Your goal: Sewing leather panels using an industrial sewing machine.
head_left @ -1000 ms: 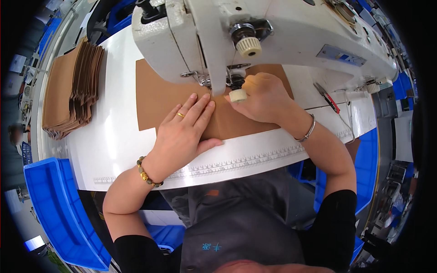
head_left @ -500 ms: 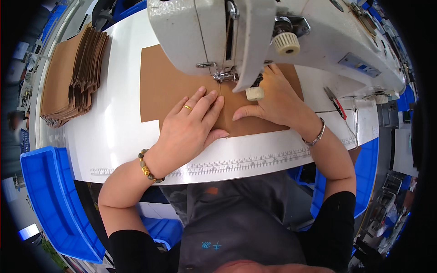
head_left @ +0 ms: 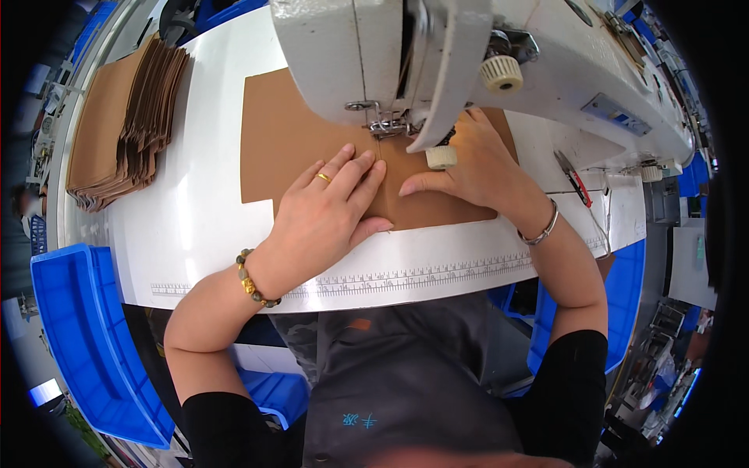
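Note:
A flat brown panel, leather-like, lies under the presser foot of a white sewing machine. A seam line runs from the foot toward me across the panel. My left hand rests flat on the panel left of that line, fingers stretched out, thumb near the front edge. To the right of the foot, my right hand lies on the panel with its thumb spread toward the seam; its fingertips are partly hidden behind the machine head.
A stack of folded brown pieces stands at the left of the white table. Red-handled snips lie at the right. A printed ruler strip follows the front edge. Blue bins flank the table.
The panel has shifted slightly away from me under the foot, with both hands moving along on it. The view has also moved slightly.

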`<state>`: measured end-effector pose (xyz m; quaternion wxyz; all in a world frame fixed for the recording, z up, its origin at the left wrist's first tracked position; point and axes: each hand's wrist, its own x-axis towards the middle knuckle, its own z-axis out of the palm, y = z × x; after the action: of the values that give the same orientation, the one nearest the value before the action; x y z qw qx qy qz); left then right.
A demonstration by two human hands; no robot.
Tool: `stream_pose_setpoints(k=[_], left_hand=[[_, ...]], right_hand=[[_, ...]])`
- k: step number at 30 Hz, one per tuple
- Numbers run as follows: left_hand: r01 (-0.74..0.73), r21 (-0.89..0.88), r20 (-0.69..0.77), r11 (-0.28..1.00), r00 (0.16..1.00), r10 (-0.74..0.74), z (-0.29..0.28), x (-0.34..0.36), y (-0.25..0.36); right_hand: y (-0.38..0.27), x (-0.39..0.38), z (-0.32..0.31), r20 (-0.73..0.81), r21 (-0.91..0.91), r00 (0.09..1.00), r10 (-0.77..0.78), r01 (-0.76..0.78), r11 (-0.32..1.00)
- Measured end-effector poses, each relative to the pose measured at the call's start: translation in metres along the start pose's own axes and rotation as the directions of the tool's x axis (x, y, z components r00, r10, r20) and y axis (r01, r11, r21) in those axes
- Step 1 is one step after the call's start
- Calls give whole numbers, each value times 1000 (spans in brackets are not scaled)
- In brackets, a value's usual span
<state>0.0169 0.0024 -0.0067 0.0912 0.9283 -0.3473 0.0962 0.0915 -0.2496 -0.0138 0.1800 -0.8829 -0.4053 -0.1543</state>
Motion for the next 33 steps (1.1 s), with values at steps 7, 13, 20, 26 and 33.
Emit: stream_pose_setpoints(k=[7, 13, 20, 26, 33], left_hand=[[3, 2, -9, 1000, 1000, -3, 0, 2, 1], [10, -3, -12, 1000, 1000, -10, 1, 4, 0], [18, -20, -19, 1000, 1000, -19, 4, 3, -2], [25, 5, -25, 1000, 999, -25, 3, 2, -3], [14, 20, -18, 1000, 1000, -14, 5, 2, -4]], right_hand=[[4, 0, 0, 8, 35, 1000, 17, -17, 999], [4, -1, -1, 68, 37, 996, 53, -56, 998], [8, -5, 4, 60, -5, 997, 38, -38, 999], [13, -2, 8, 96, -51, 995, 8, -3, 999], [12, -3, 9, 118, -38, 992, 32, -27, 999]])
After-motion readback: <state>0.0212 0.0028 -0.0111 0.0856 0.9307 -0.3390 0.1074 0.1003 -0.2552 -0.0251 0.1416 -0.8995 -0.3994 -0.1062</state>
